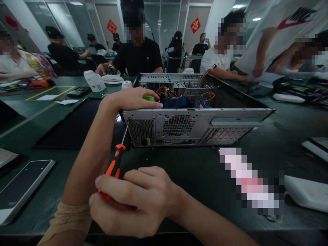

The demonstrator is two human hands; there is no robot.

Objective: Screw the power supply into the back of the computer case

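Right now the open silver-and-black metal computer case (202, 118) lies on the dark green table (179, 164), in the middle of the scene. It looks big, stiff and likely heavy, so two hands under its strong outer frame would be a good way to lift it. Its thin metal edges may be sharp. The thin orange and red wires (166, 91) inside look soft and easy to snag, so they are a bad place to grab.

The left hand (133, 97) rests on the near left top edge of the case, with its fingers a bit apart. The right hand (143, 198) has its fingers closed around the orange-and-black screwdriver (116, 160). Its thin metal rod leans up to the near left corner of the case's back. The fat handle looks easy to grip, but the thin tip could slip on smooth metal.

Left of the case, a flat black metal panel (77, 124) lies partly behind the left arm. The arm takes up much of the room on that side. A white device with a dark screen (25, 184) is near left, and a smooth white object (307, 194) is near right. Past the case sits a person in a black shirt (139, 56), with a round white grille (112, 79) close by.
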